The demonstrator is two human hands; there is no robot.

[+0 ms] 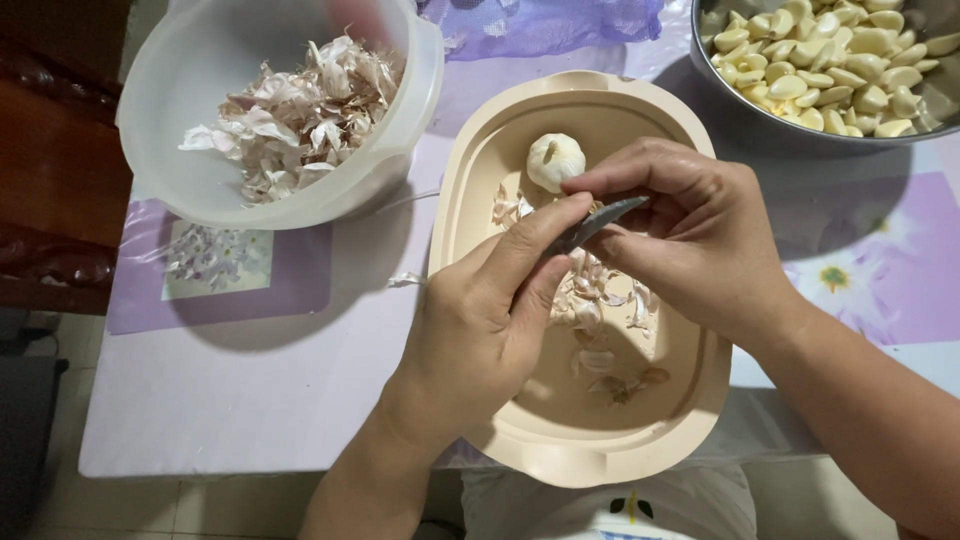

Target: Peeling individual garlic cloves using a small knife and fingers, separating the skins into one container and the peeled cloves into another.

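Observation:
My left hand (pixel 480 320) grips a small knife, whose grey blade (pixel 600 222) points right toward my other hand. My right hand (pixel 690 235) is pinched shut around a small garlic clove at the blade's tip; the fingers hide nearly all of it. Both hands hover over a beige oval tray (pixel 560 455). A whole garlic bulb (pixel 555 160) lies at the tray's far end, just beside my right forefinger. Loose papery garlic skins (pixel 600 300) are scattered on the tray floor beneath the hands.
A white plastic bowl (pixel 190 120) with garlic skins stands at the back left. At the back right, a metal bowl (pixel 750 115) holds several peeled cloves (pixel 830 60). A purple mesh bag (pixel 550 25) lies behind the tray. The table wears a lilac flowered cloth (pixel 250 360).

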